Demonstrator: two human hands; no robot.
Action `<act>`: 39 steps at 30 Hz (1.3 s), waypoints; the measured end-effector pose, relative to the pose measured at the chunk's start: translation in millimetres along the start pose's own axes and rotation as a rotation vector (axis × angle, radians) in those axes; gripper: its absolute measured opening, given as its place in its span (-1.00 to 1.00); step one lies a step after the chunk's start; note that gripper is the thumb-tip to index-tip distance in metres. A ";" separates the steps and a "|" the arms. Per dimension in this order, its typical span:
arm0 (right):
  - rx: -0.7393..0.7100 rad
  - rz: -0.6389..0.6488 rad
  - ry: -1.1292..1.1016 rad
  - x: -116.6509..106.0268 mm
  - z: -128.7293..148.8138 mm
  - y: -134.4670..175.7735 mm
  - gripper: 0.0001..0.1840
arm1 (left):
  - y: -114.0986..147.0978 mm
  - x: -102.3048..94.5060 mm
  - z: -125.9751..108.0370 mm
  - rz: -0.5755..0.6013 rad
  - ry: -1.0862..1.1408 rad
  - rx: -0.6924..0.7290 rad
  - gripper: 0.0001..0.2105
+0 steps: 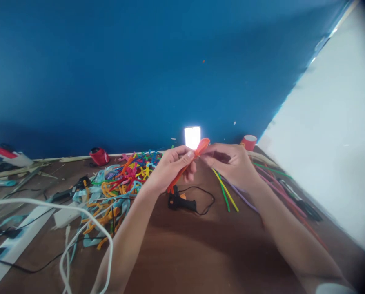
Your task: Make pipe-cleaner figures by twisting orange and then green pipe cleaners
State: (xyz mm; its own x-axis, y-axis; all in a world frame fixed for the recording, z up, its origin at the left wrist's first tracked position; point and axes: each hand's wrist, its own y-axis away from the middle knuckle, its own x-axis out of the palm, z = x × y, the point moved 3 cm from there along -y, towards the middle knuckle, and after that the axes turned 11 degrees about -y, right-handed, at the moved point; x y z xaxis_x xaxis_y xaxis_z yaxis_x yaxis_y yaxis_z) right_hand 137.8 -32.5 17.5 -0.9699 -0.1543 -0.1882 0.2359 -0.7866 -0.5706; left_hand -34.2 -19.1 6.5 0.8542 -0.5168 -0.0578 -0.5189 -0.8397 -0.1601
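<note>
Blue wall (109,73) rises behind a brown desk (182,253), a bright light (192,136) near its foot. Above the desk, the left hand (176,166) pinches an orange strip (203,144) between thumb and fingers — loop up, ends trailing below. The right hand (231,163) pinches at the loop's base. Beneath lies a black glue gun (187,203) — left of it, a colourful tangle (133,169).

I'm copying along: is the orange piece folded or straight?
Folded: the orange piece bends into a rounded loop beside the left hand's thumb tip.
</note>
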 end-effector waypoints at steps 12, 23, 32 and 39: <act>0.041 -0.070 -0.085 8.2 1.2 3.3 -0.88 | 7.5 8.6 -8.9 -0.456 -0.861 0.419 -0.75; -0.068 0.166 -0.156 -0.1 3.2 -3.7 -0.79 | 5.2 2.5 8.2 0.264 0.149 -0.107 -0.71; 0.020 0.076 -0.161 2.3 -8.4 -4.3 -0.87 | -2.6 0.8 5.0 0.015 -0.159 0.033 -0.68; 0.094 -0.110 -0.314 7.2 -15.0 -3.6 -0.83 | 3.9 6.6 3.5 -0.480 -1.239 0.596 -0.83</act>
State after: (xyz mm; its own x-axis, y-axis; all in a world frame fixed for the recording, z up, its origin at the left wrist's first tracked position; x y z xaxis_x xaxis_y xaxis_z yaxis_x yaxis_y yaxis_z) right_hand 130.9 -21.8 6.2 -0.9637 -0.2309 0.1338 0.1368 -0.8580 -0.4952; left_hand -30.4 -25.2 2.0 0.5793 0.5188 -0.6287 -0.3536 -0.5349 -0.7673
